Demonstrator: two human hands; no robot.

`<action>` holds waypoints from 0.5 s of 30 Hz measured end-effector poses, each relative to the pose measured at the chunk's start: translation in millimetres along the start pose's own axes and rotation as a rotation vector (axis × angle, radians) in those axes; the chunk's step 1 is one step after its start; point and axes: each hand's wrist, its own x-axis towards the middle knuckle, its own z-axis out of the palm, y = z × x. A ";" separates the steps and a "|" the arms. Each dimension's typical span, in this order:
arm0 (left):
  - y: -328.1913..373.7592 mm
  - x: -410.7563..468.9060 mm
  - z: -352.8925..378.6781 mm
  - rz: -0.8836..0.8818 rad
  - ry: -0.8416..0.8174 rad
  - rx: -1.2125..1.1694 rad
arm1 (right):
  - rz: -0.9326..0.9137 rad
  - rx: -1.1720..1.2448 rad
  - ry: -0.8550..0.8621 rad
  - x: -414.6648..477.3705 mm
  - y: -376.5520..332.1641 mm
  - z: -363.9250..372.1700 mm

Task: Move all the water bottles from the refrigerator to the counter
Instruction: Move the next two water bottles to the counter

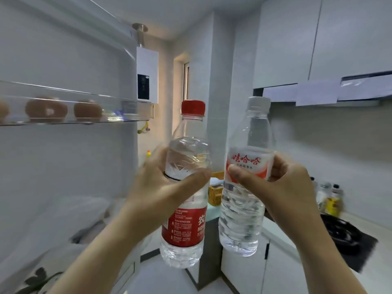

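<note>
Room: kitchen, with the fridge door shelf (118, 115) holding eggs (46, 110) on the left, and the counter (381, 230) and stove (343, 234) on the right.
Left hand (163, 187): wrapped round the red-capped bottle (186, 225).
Right hand (282, 185): gripping the white-capped bottle (244, 219) at its label.
Bottles: upright in mid-air, side by side — just apart, between fridge and counter.

The left bottle (186, 153), in the left hand (161, 192), stood just beside the right bottle (244, 209), in the right hand (286, 187). Eggs (46, 110) sat on the refrigerator door shelf (118, 112) at nine o'clock; the stove (343, 232) lay on the bench (380, 242) at four o'clock.
</note>
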 end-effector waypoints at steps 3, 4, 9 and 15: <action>-4.7 12.3 36.4 0.041 -0.055 -0.049 | -0.024 -0.095 0.067 1.9 13.2 -33.6; -4.4 16.1 50.2 0.057 -0.073 -0.068 | -0.031 -0.126 0.085 3.0 17.3 -45.9; 0.1 34.7 128.2 0.118 -0.150 -0.170 | -0.021 -0.209 0.143 10.5 38.2 -113.3; 3.2 44.9 218.6 0.137 -0.288 -0.296 | 0.070 -0.212 0.243 10.4 65.2 -185.1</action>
